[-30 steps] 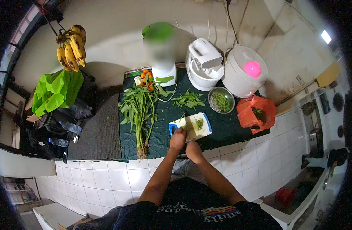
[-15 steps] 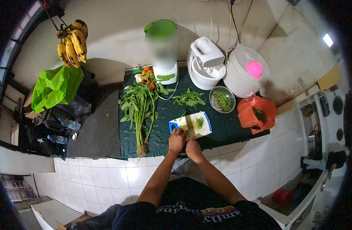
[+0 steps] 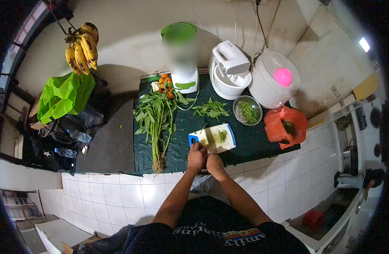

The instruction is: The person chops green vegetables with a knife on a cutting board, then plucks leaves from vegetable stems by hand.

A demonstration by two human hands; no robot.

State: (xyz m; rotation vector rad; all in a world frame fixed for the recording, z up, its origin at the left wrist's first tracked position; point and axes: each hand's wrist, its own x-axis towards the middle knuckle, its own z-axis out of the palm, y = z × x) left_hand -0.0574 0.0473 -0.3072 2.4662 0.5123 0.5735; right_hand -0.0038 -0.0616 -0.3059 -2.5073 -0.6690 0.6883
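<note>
My left hand [image 3: 197, 156] is closed at the lower left of a white cutting board [image 3: 224, 147] with blue ends; what its fingers press on is too small to make out. Beside it, at the board's near edge, my right hand [image 3: 214, 164] is closed around a knife, whose blade [image 3: 209, 139] points away across the board. Chopped greens [image 3: 222, 135] lie on the board, right of the blade. Just behind the board are loose green leaves [image 3: 211, 109]. A metal bowl [image 3: 247, 110] of chopped greens stands to the back right.
Long leafy stems [image 3: 157, 127] with roots lie left of the board. Behind stand a blender [image 3: 185, 80], a stand mixer [image 3: 231, 70] and a white container [image 3: 272, 80]. An orange-red bag [image 3: 286, 127] sits right. Bananas [image 3: 82, 48] hang at upper left above a green bag [image 3: 65, 96].
The whole view has shifted slightly. Both hands stay at the board's near edge, with only small movement of the left fingers.
</note>
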